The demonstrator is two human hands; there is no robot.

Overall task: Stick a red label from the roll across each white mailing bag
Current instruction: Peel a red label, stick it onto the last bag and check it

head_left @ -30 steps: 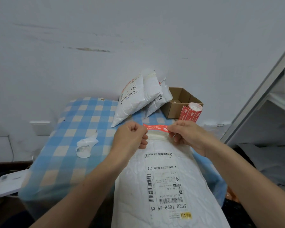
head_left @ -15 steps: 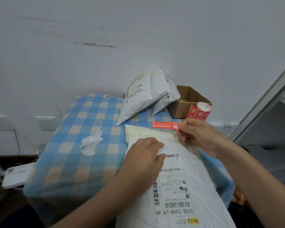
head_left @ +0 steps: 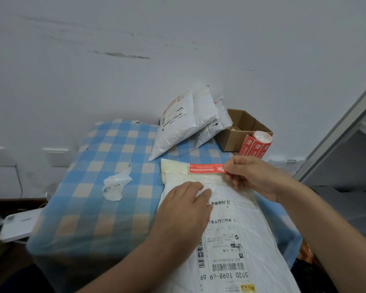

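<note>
A large white mailing bag (head_left: 237, 235) with a printed shipping label lies on the table in front of me, its sealed flap at the far end. My left hand (head_left: 186, 206) presses flat on the bag just below the flap. My right hand (head_left: 247, 176) pinches the right end of a red label (head_left: 205, 168), held just over the flap. The roll of red labels (head_left: 256, 144) stands upright behind my right hand. Other white mailing bags (head_left: 182, 123) lean in a pile at the back.
The table wears a blue checked cloth (head_left: 106, 187). Crumpled clear backing strips (head_left: 116, 182) lie left of the bag. An open cardboard box (head_left: 241, 130) sits at the back right, against the wall. A white device (head_left: 17, 225) lies low at the left.
My left hand let go of the label's left end and came down flat onto the bag. My right hand keeps the label and has lowered it toward the flap.
</note>
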